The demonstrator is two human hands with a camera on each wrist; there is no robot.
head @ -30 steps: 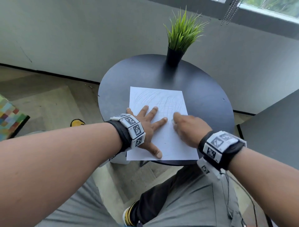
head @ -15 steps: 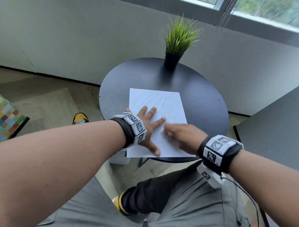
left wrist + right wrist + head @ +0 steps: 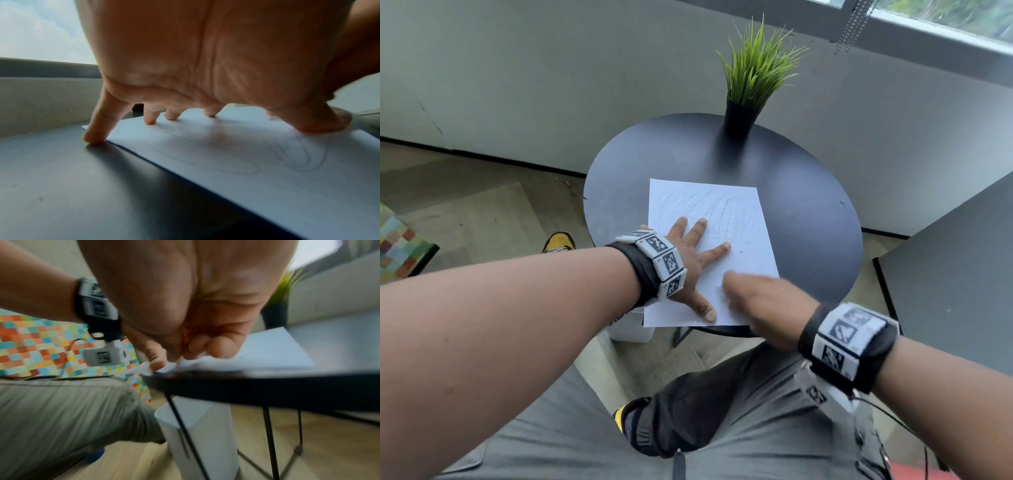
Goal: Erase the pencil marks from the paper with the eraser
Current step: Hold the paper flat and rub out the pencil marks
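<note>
A white paper (image 3: pixel 739 219) with faint pencil scribbles lies on the round black table (image 3: pixel 688 154), its near edge overhanging the rim. My left hand (image 3: pixel 688 253) presses on the sheet's left part with fingers spread and straight; in the left wrist view the fingertips (image 3: pixel 150 121) stand on the paper (image 3: pixel 267 170), the little finger just off its edge. My right hand (image 3: pixel 756 301) is blurred, fingers curled down onto the sheet's lower right. In the right wrist view the curled fingers (image 3: pixel 216 345) pinch something reddish against the paper (image 3: pixel 273 345); the eraser is otherwise hidden.
A green grass plant in a black pot (image 3: pixel 753 78) stands at the table's far edge. A white box (image 3: pixel 630 329) sits under the table by its thin legs. A second dark tabletop (image 3: pixel 945 267) is at the right, a colourful cushion (image 3: pixel 397 246) at the left.
My right hand has slid down the paper toward the near edge and slightly left, and is now motion-blurred. The left hand keeps pressing in the same spot.
</note>
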